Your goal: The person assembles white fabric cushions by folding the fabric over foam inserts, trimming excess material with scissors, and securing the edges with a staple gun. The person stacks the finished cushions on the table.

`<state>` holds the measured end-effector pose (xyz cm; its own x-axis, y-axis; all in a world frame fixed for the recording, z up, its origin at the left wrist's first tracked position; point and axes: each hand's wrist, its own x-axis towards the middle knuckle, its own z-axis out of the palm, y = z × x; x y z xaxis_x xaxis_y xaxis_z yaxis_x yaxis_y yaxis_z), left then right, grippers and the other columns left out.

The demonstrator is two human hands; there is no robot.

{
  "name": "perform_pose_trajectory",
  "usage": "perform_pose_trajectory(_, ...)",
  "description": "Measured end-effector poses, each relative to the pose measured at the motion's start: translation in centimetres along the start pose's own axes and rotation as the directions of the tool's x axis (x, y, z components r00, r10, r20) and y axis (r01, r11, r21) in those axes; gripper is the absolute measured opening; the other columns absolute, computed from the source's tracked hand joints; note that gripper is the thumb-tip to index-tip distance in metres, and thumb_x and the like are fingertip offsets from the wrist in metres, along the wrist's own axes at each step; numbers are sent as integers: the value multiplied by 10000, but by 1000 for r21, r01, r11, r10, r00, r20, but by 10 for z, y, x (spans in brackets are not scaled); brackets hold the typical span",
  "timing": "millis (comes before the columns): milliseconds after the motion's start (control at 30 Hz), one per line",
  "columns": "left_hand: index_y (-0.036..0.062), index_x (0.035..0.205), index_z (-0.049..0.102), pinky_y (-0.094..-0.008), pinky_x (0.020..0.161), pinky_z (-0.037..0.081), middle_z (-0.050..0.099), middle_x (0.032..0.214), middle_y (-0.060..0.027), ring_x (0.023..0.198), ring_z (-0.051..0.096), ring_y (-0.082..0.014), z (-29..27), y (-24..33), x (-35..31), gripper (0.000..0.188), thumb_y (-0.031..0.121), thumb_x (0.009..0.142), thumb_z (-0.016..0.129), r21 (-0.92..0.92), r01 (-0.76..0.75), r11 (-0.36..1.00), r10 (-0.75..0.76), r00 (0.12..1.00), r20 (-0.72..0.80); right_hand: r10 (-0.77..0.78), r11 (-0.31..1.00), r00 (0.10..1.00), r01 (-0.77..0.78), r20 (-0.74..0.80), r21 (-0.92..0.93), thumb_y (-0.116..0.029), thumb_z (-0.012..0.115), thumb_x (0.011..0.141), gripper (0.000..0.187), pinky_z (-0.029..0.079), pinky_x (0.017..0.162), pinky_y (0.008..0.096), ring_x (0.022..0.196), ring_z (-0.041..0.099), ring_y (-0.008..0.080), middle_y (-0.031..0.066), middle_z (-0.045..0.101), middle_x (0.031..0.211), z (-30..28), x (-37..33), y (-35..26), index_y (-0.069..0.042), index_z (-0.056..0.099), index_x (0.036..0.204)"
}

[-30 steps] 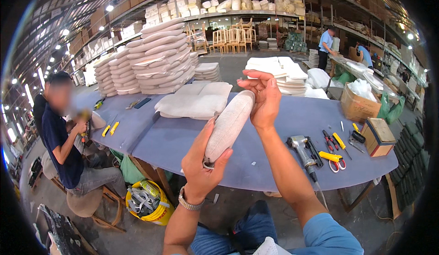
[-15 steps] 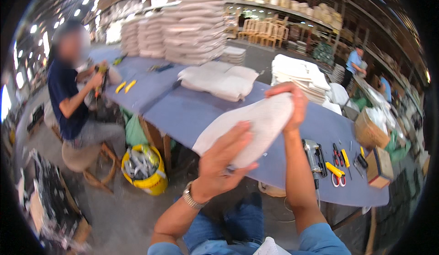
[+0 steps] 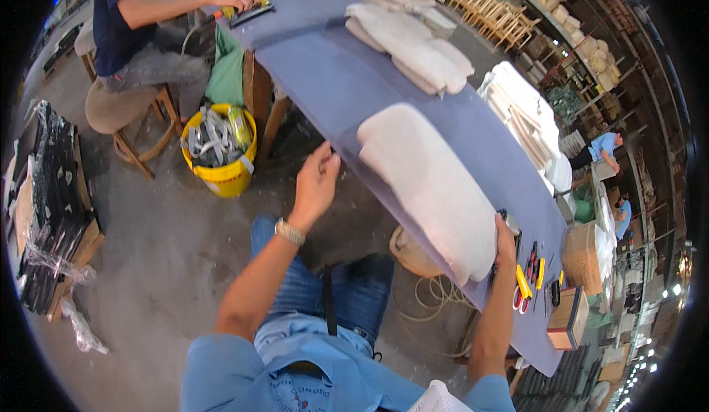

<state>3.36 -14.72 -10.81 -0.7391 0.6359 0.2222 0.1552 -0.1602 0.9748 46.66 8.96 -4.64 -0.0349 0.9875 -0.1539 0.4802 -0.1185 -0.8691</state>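
A pale padded panel (image 3: 428,183), with rounded corners and a wavy far end, lies lengthwise along the near edge of the blue-grey table. My right hand (image 3: 505,248) grips its right edge, with the fingers partly hidden. Just behind that hand, a small part of the metal air stapler (image 3: 505,214) shows. My left hand (image 3: 316,184) is raised off the table's near side, apart from the panel. Its fingers are loosely extended and hold nothing. Beyond the panel, more pale pads (image 3: 413,46) lie on the table.
Scissors (image 3: 523,294) and yellow-handled tools (image 3: 540,271) lie right of my hand, by a small box (image 3: 568,317). White pads (image 3: 521,109) are stacked past the table. A yellow bucket (image 3: 229,183) of scraps stands left, near a seated co-worker (image 3: 140,13). A hose (image 3: 436,301) coils below.
The panel has gone from being held up in both hands to lying on the table. My left hand has let go and moved left. The co-worker's hand now rests at the table edge.
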Motion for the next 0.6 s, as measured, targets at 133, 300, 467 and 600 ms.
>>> perform_pose_trajectory(133,16,1355,605,-338,917,531,664,1265,-111,1047,665,-170,3,-7,47,443,355,1087,506,-482,438,759,-355,899,257,-63,998,998,62,-7,-21,-520,563,1009,652,418,1068,366,1226,576,251,174,634,1350,15,29,1,36,626,1344)
perform_pose_trajectory(300,26,1389,578,-317,919,515,658,1247,-57,1045,637,-148,25,11,57,415,306,1103,471,-534,410,740,-311,912,268,-172,972,984,177,41,-152,-552,532,1020,653,447,1000,337,1102,614,204,122,700,1197,26,23,-8,39,681,1253)
perform_pose_trajectory(467,31,1424,571,-293,893,516,674,1151,-44,975,615,-123,39,99,31,387,213,1090,506,-605,160,780,17,961,275,-90,958,991,113,95,-264,-561,467,1041,659,476,943,326,1027,637,205,122,714,1146,-11,62,23,30,699,1221)
perform_pose_trajectory(600,28,1458,541,-291,857,535,623,1136,-43,968,614,-126,42,162,16,417,145,1058,565,-550,-127,825,337,892,301,-69,996,939,47,337,75,-502,434,1073,624,538,900,346,980,697,218,138,728,1162,1,57,19,36,647,1306)
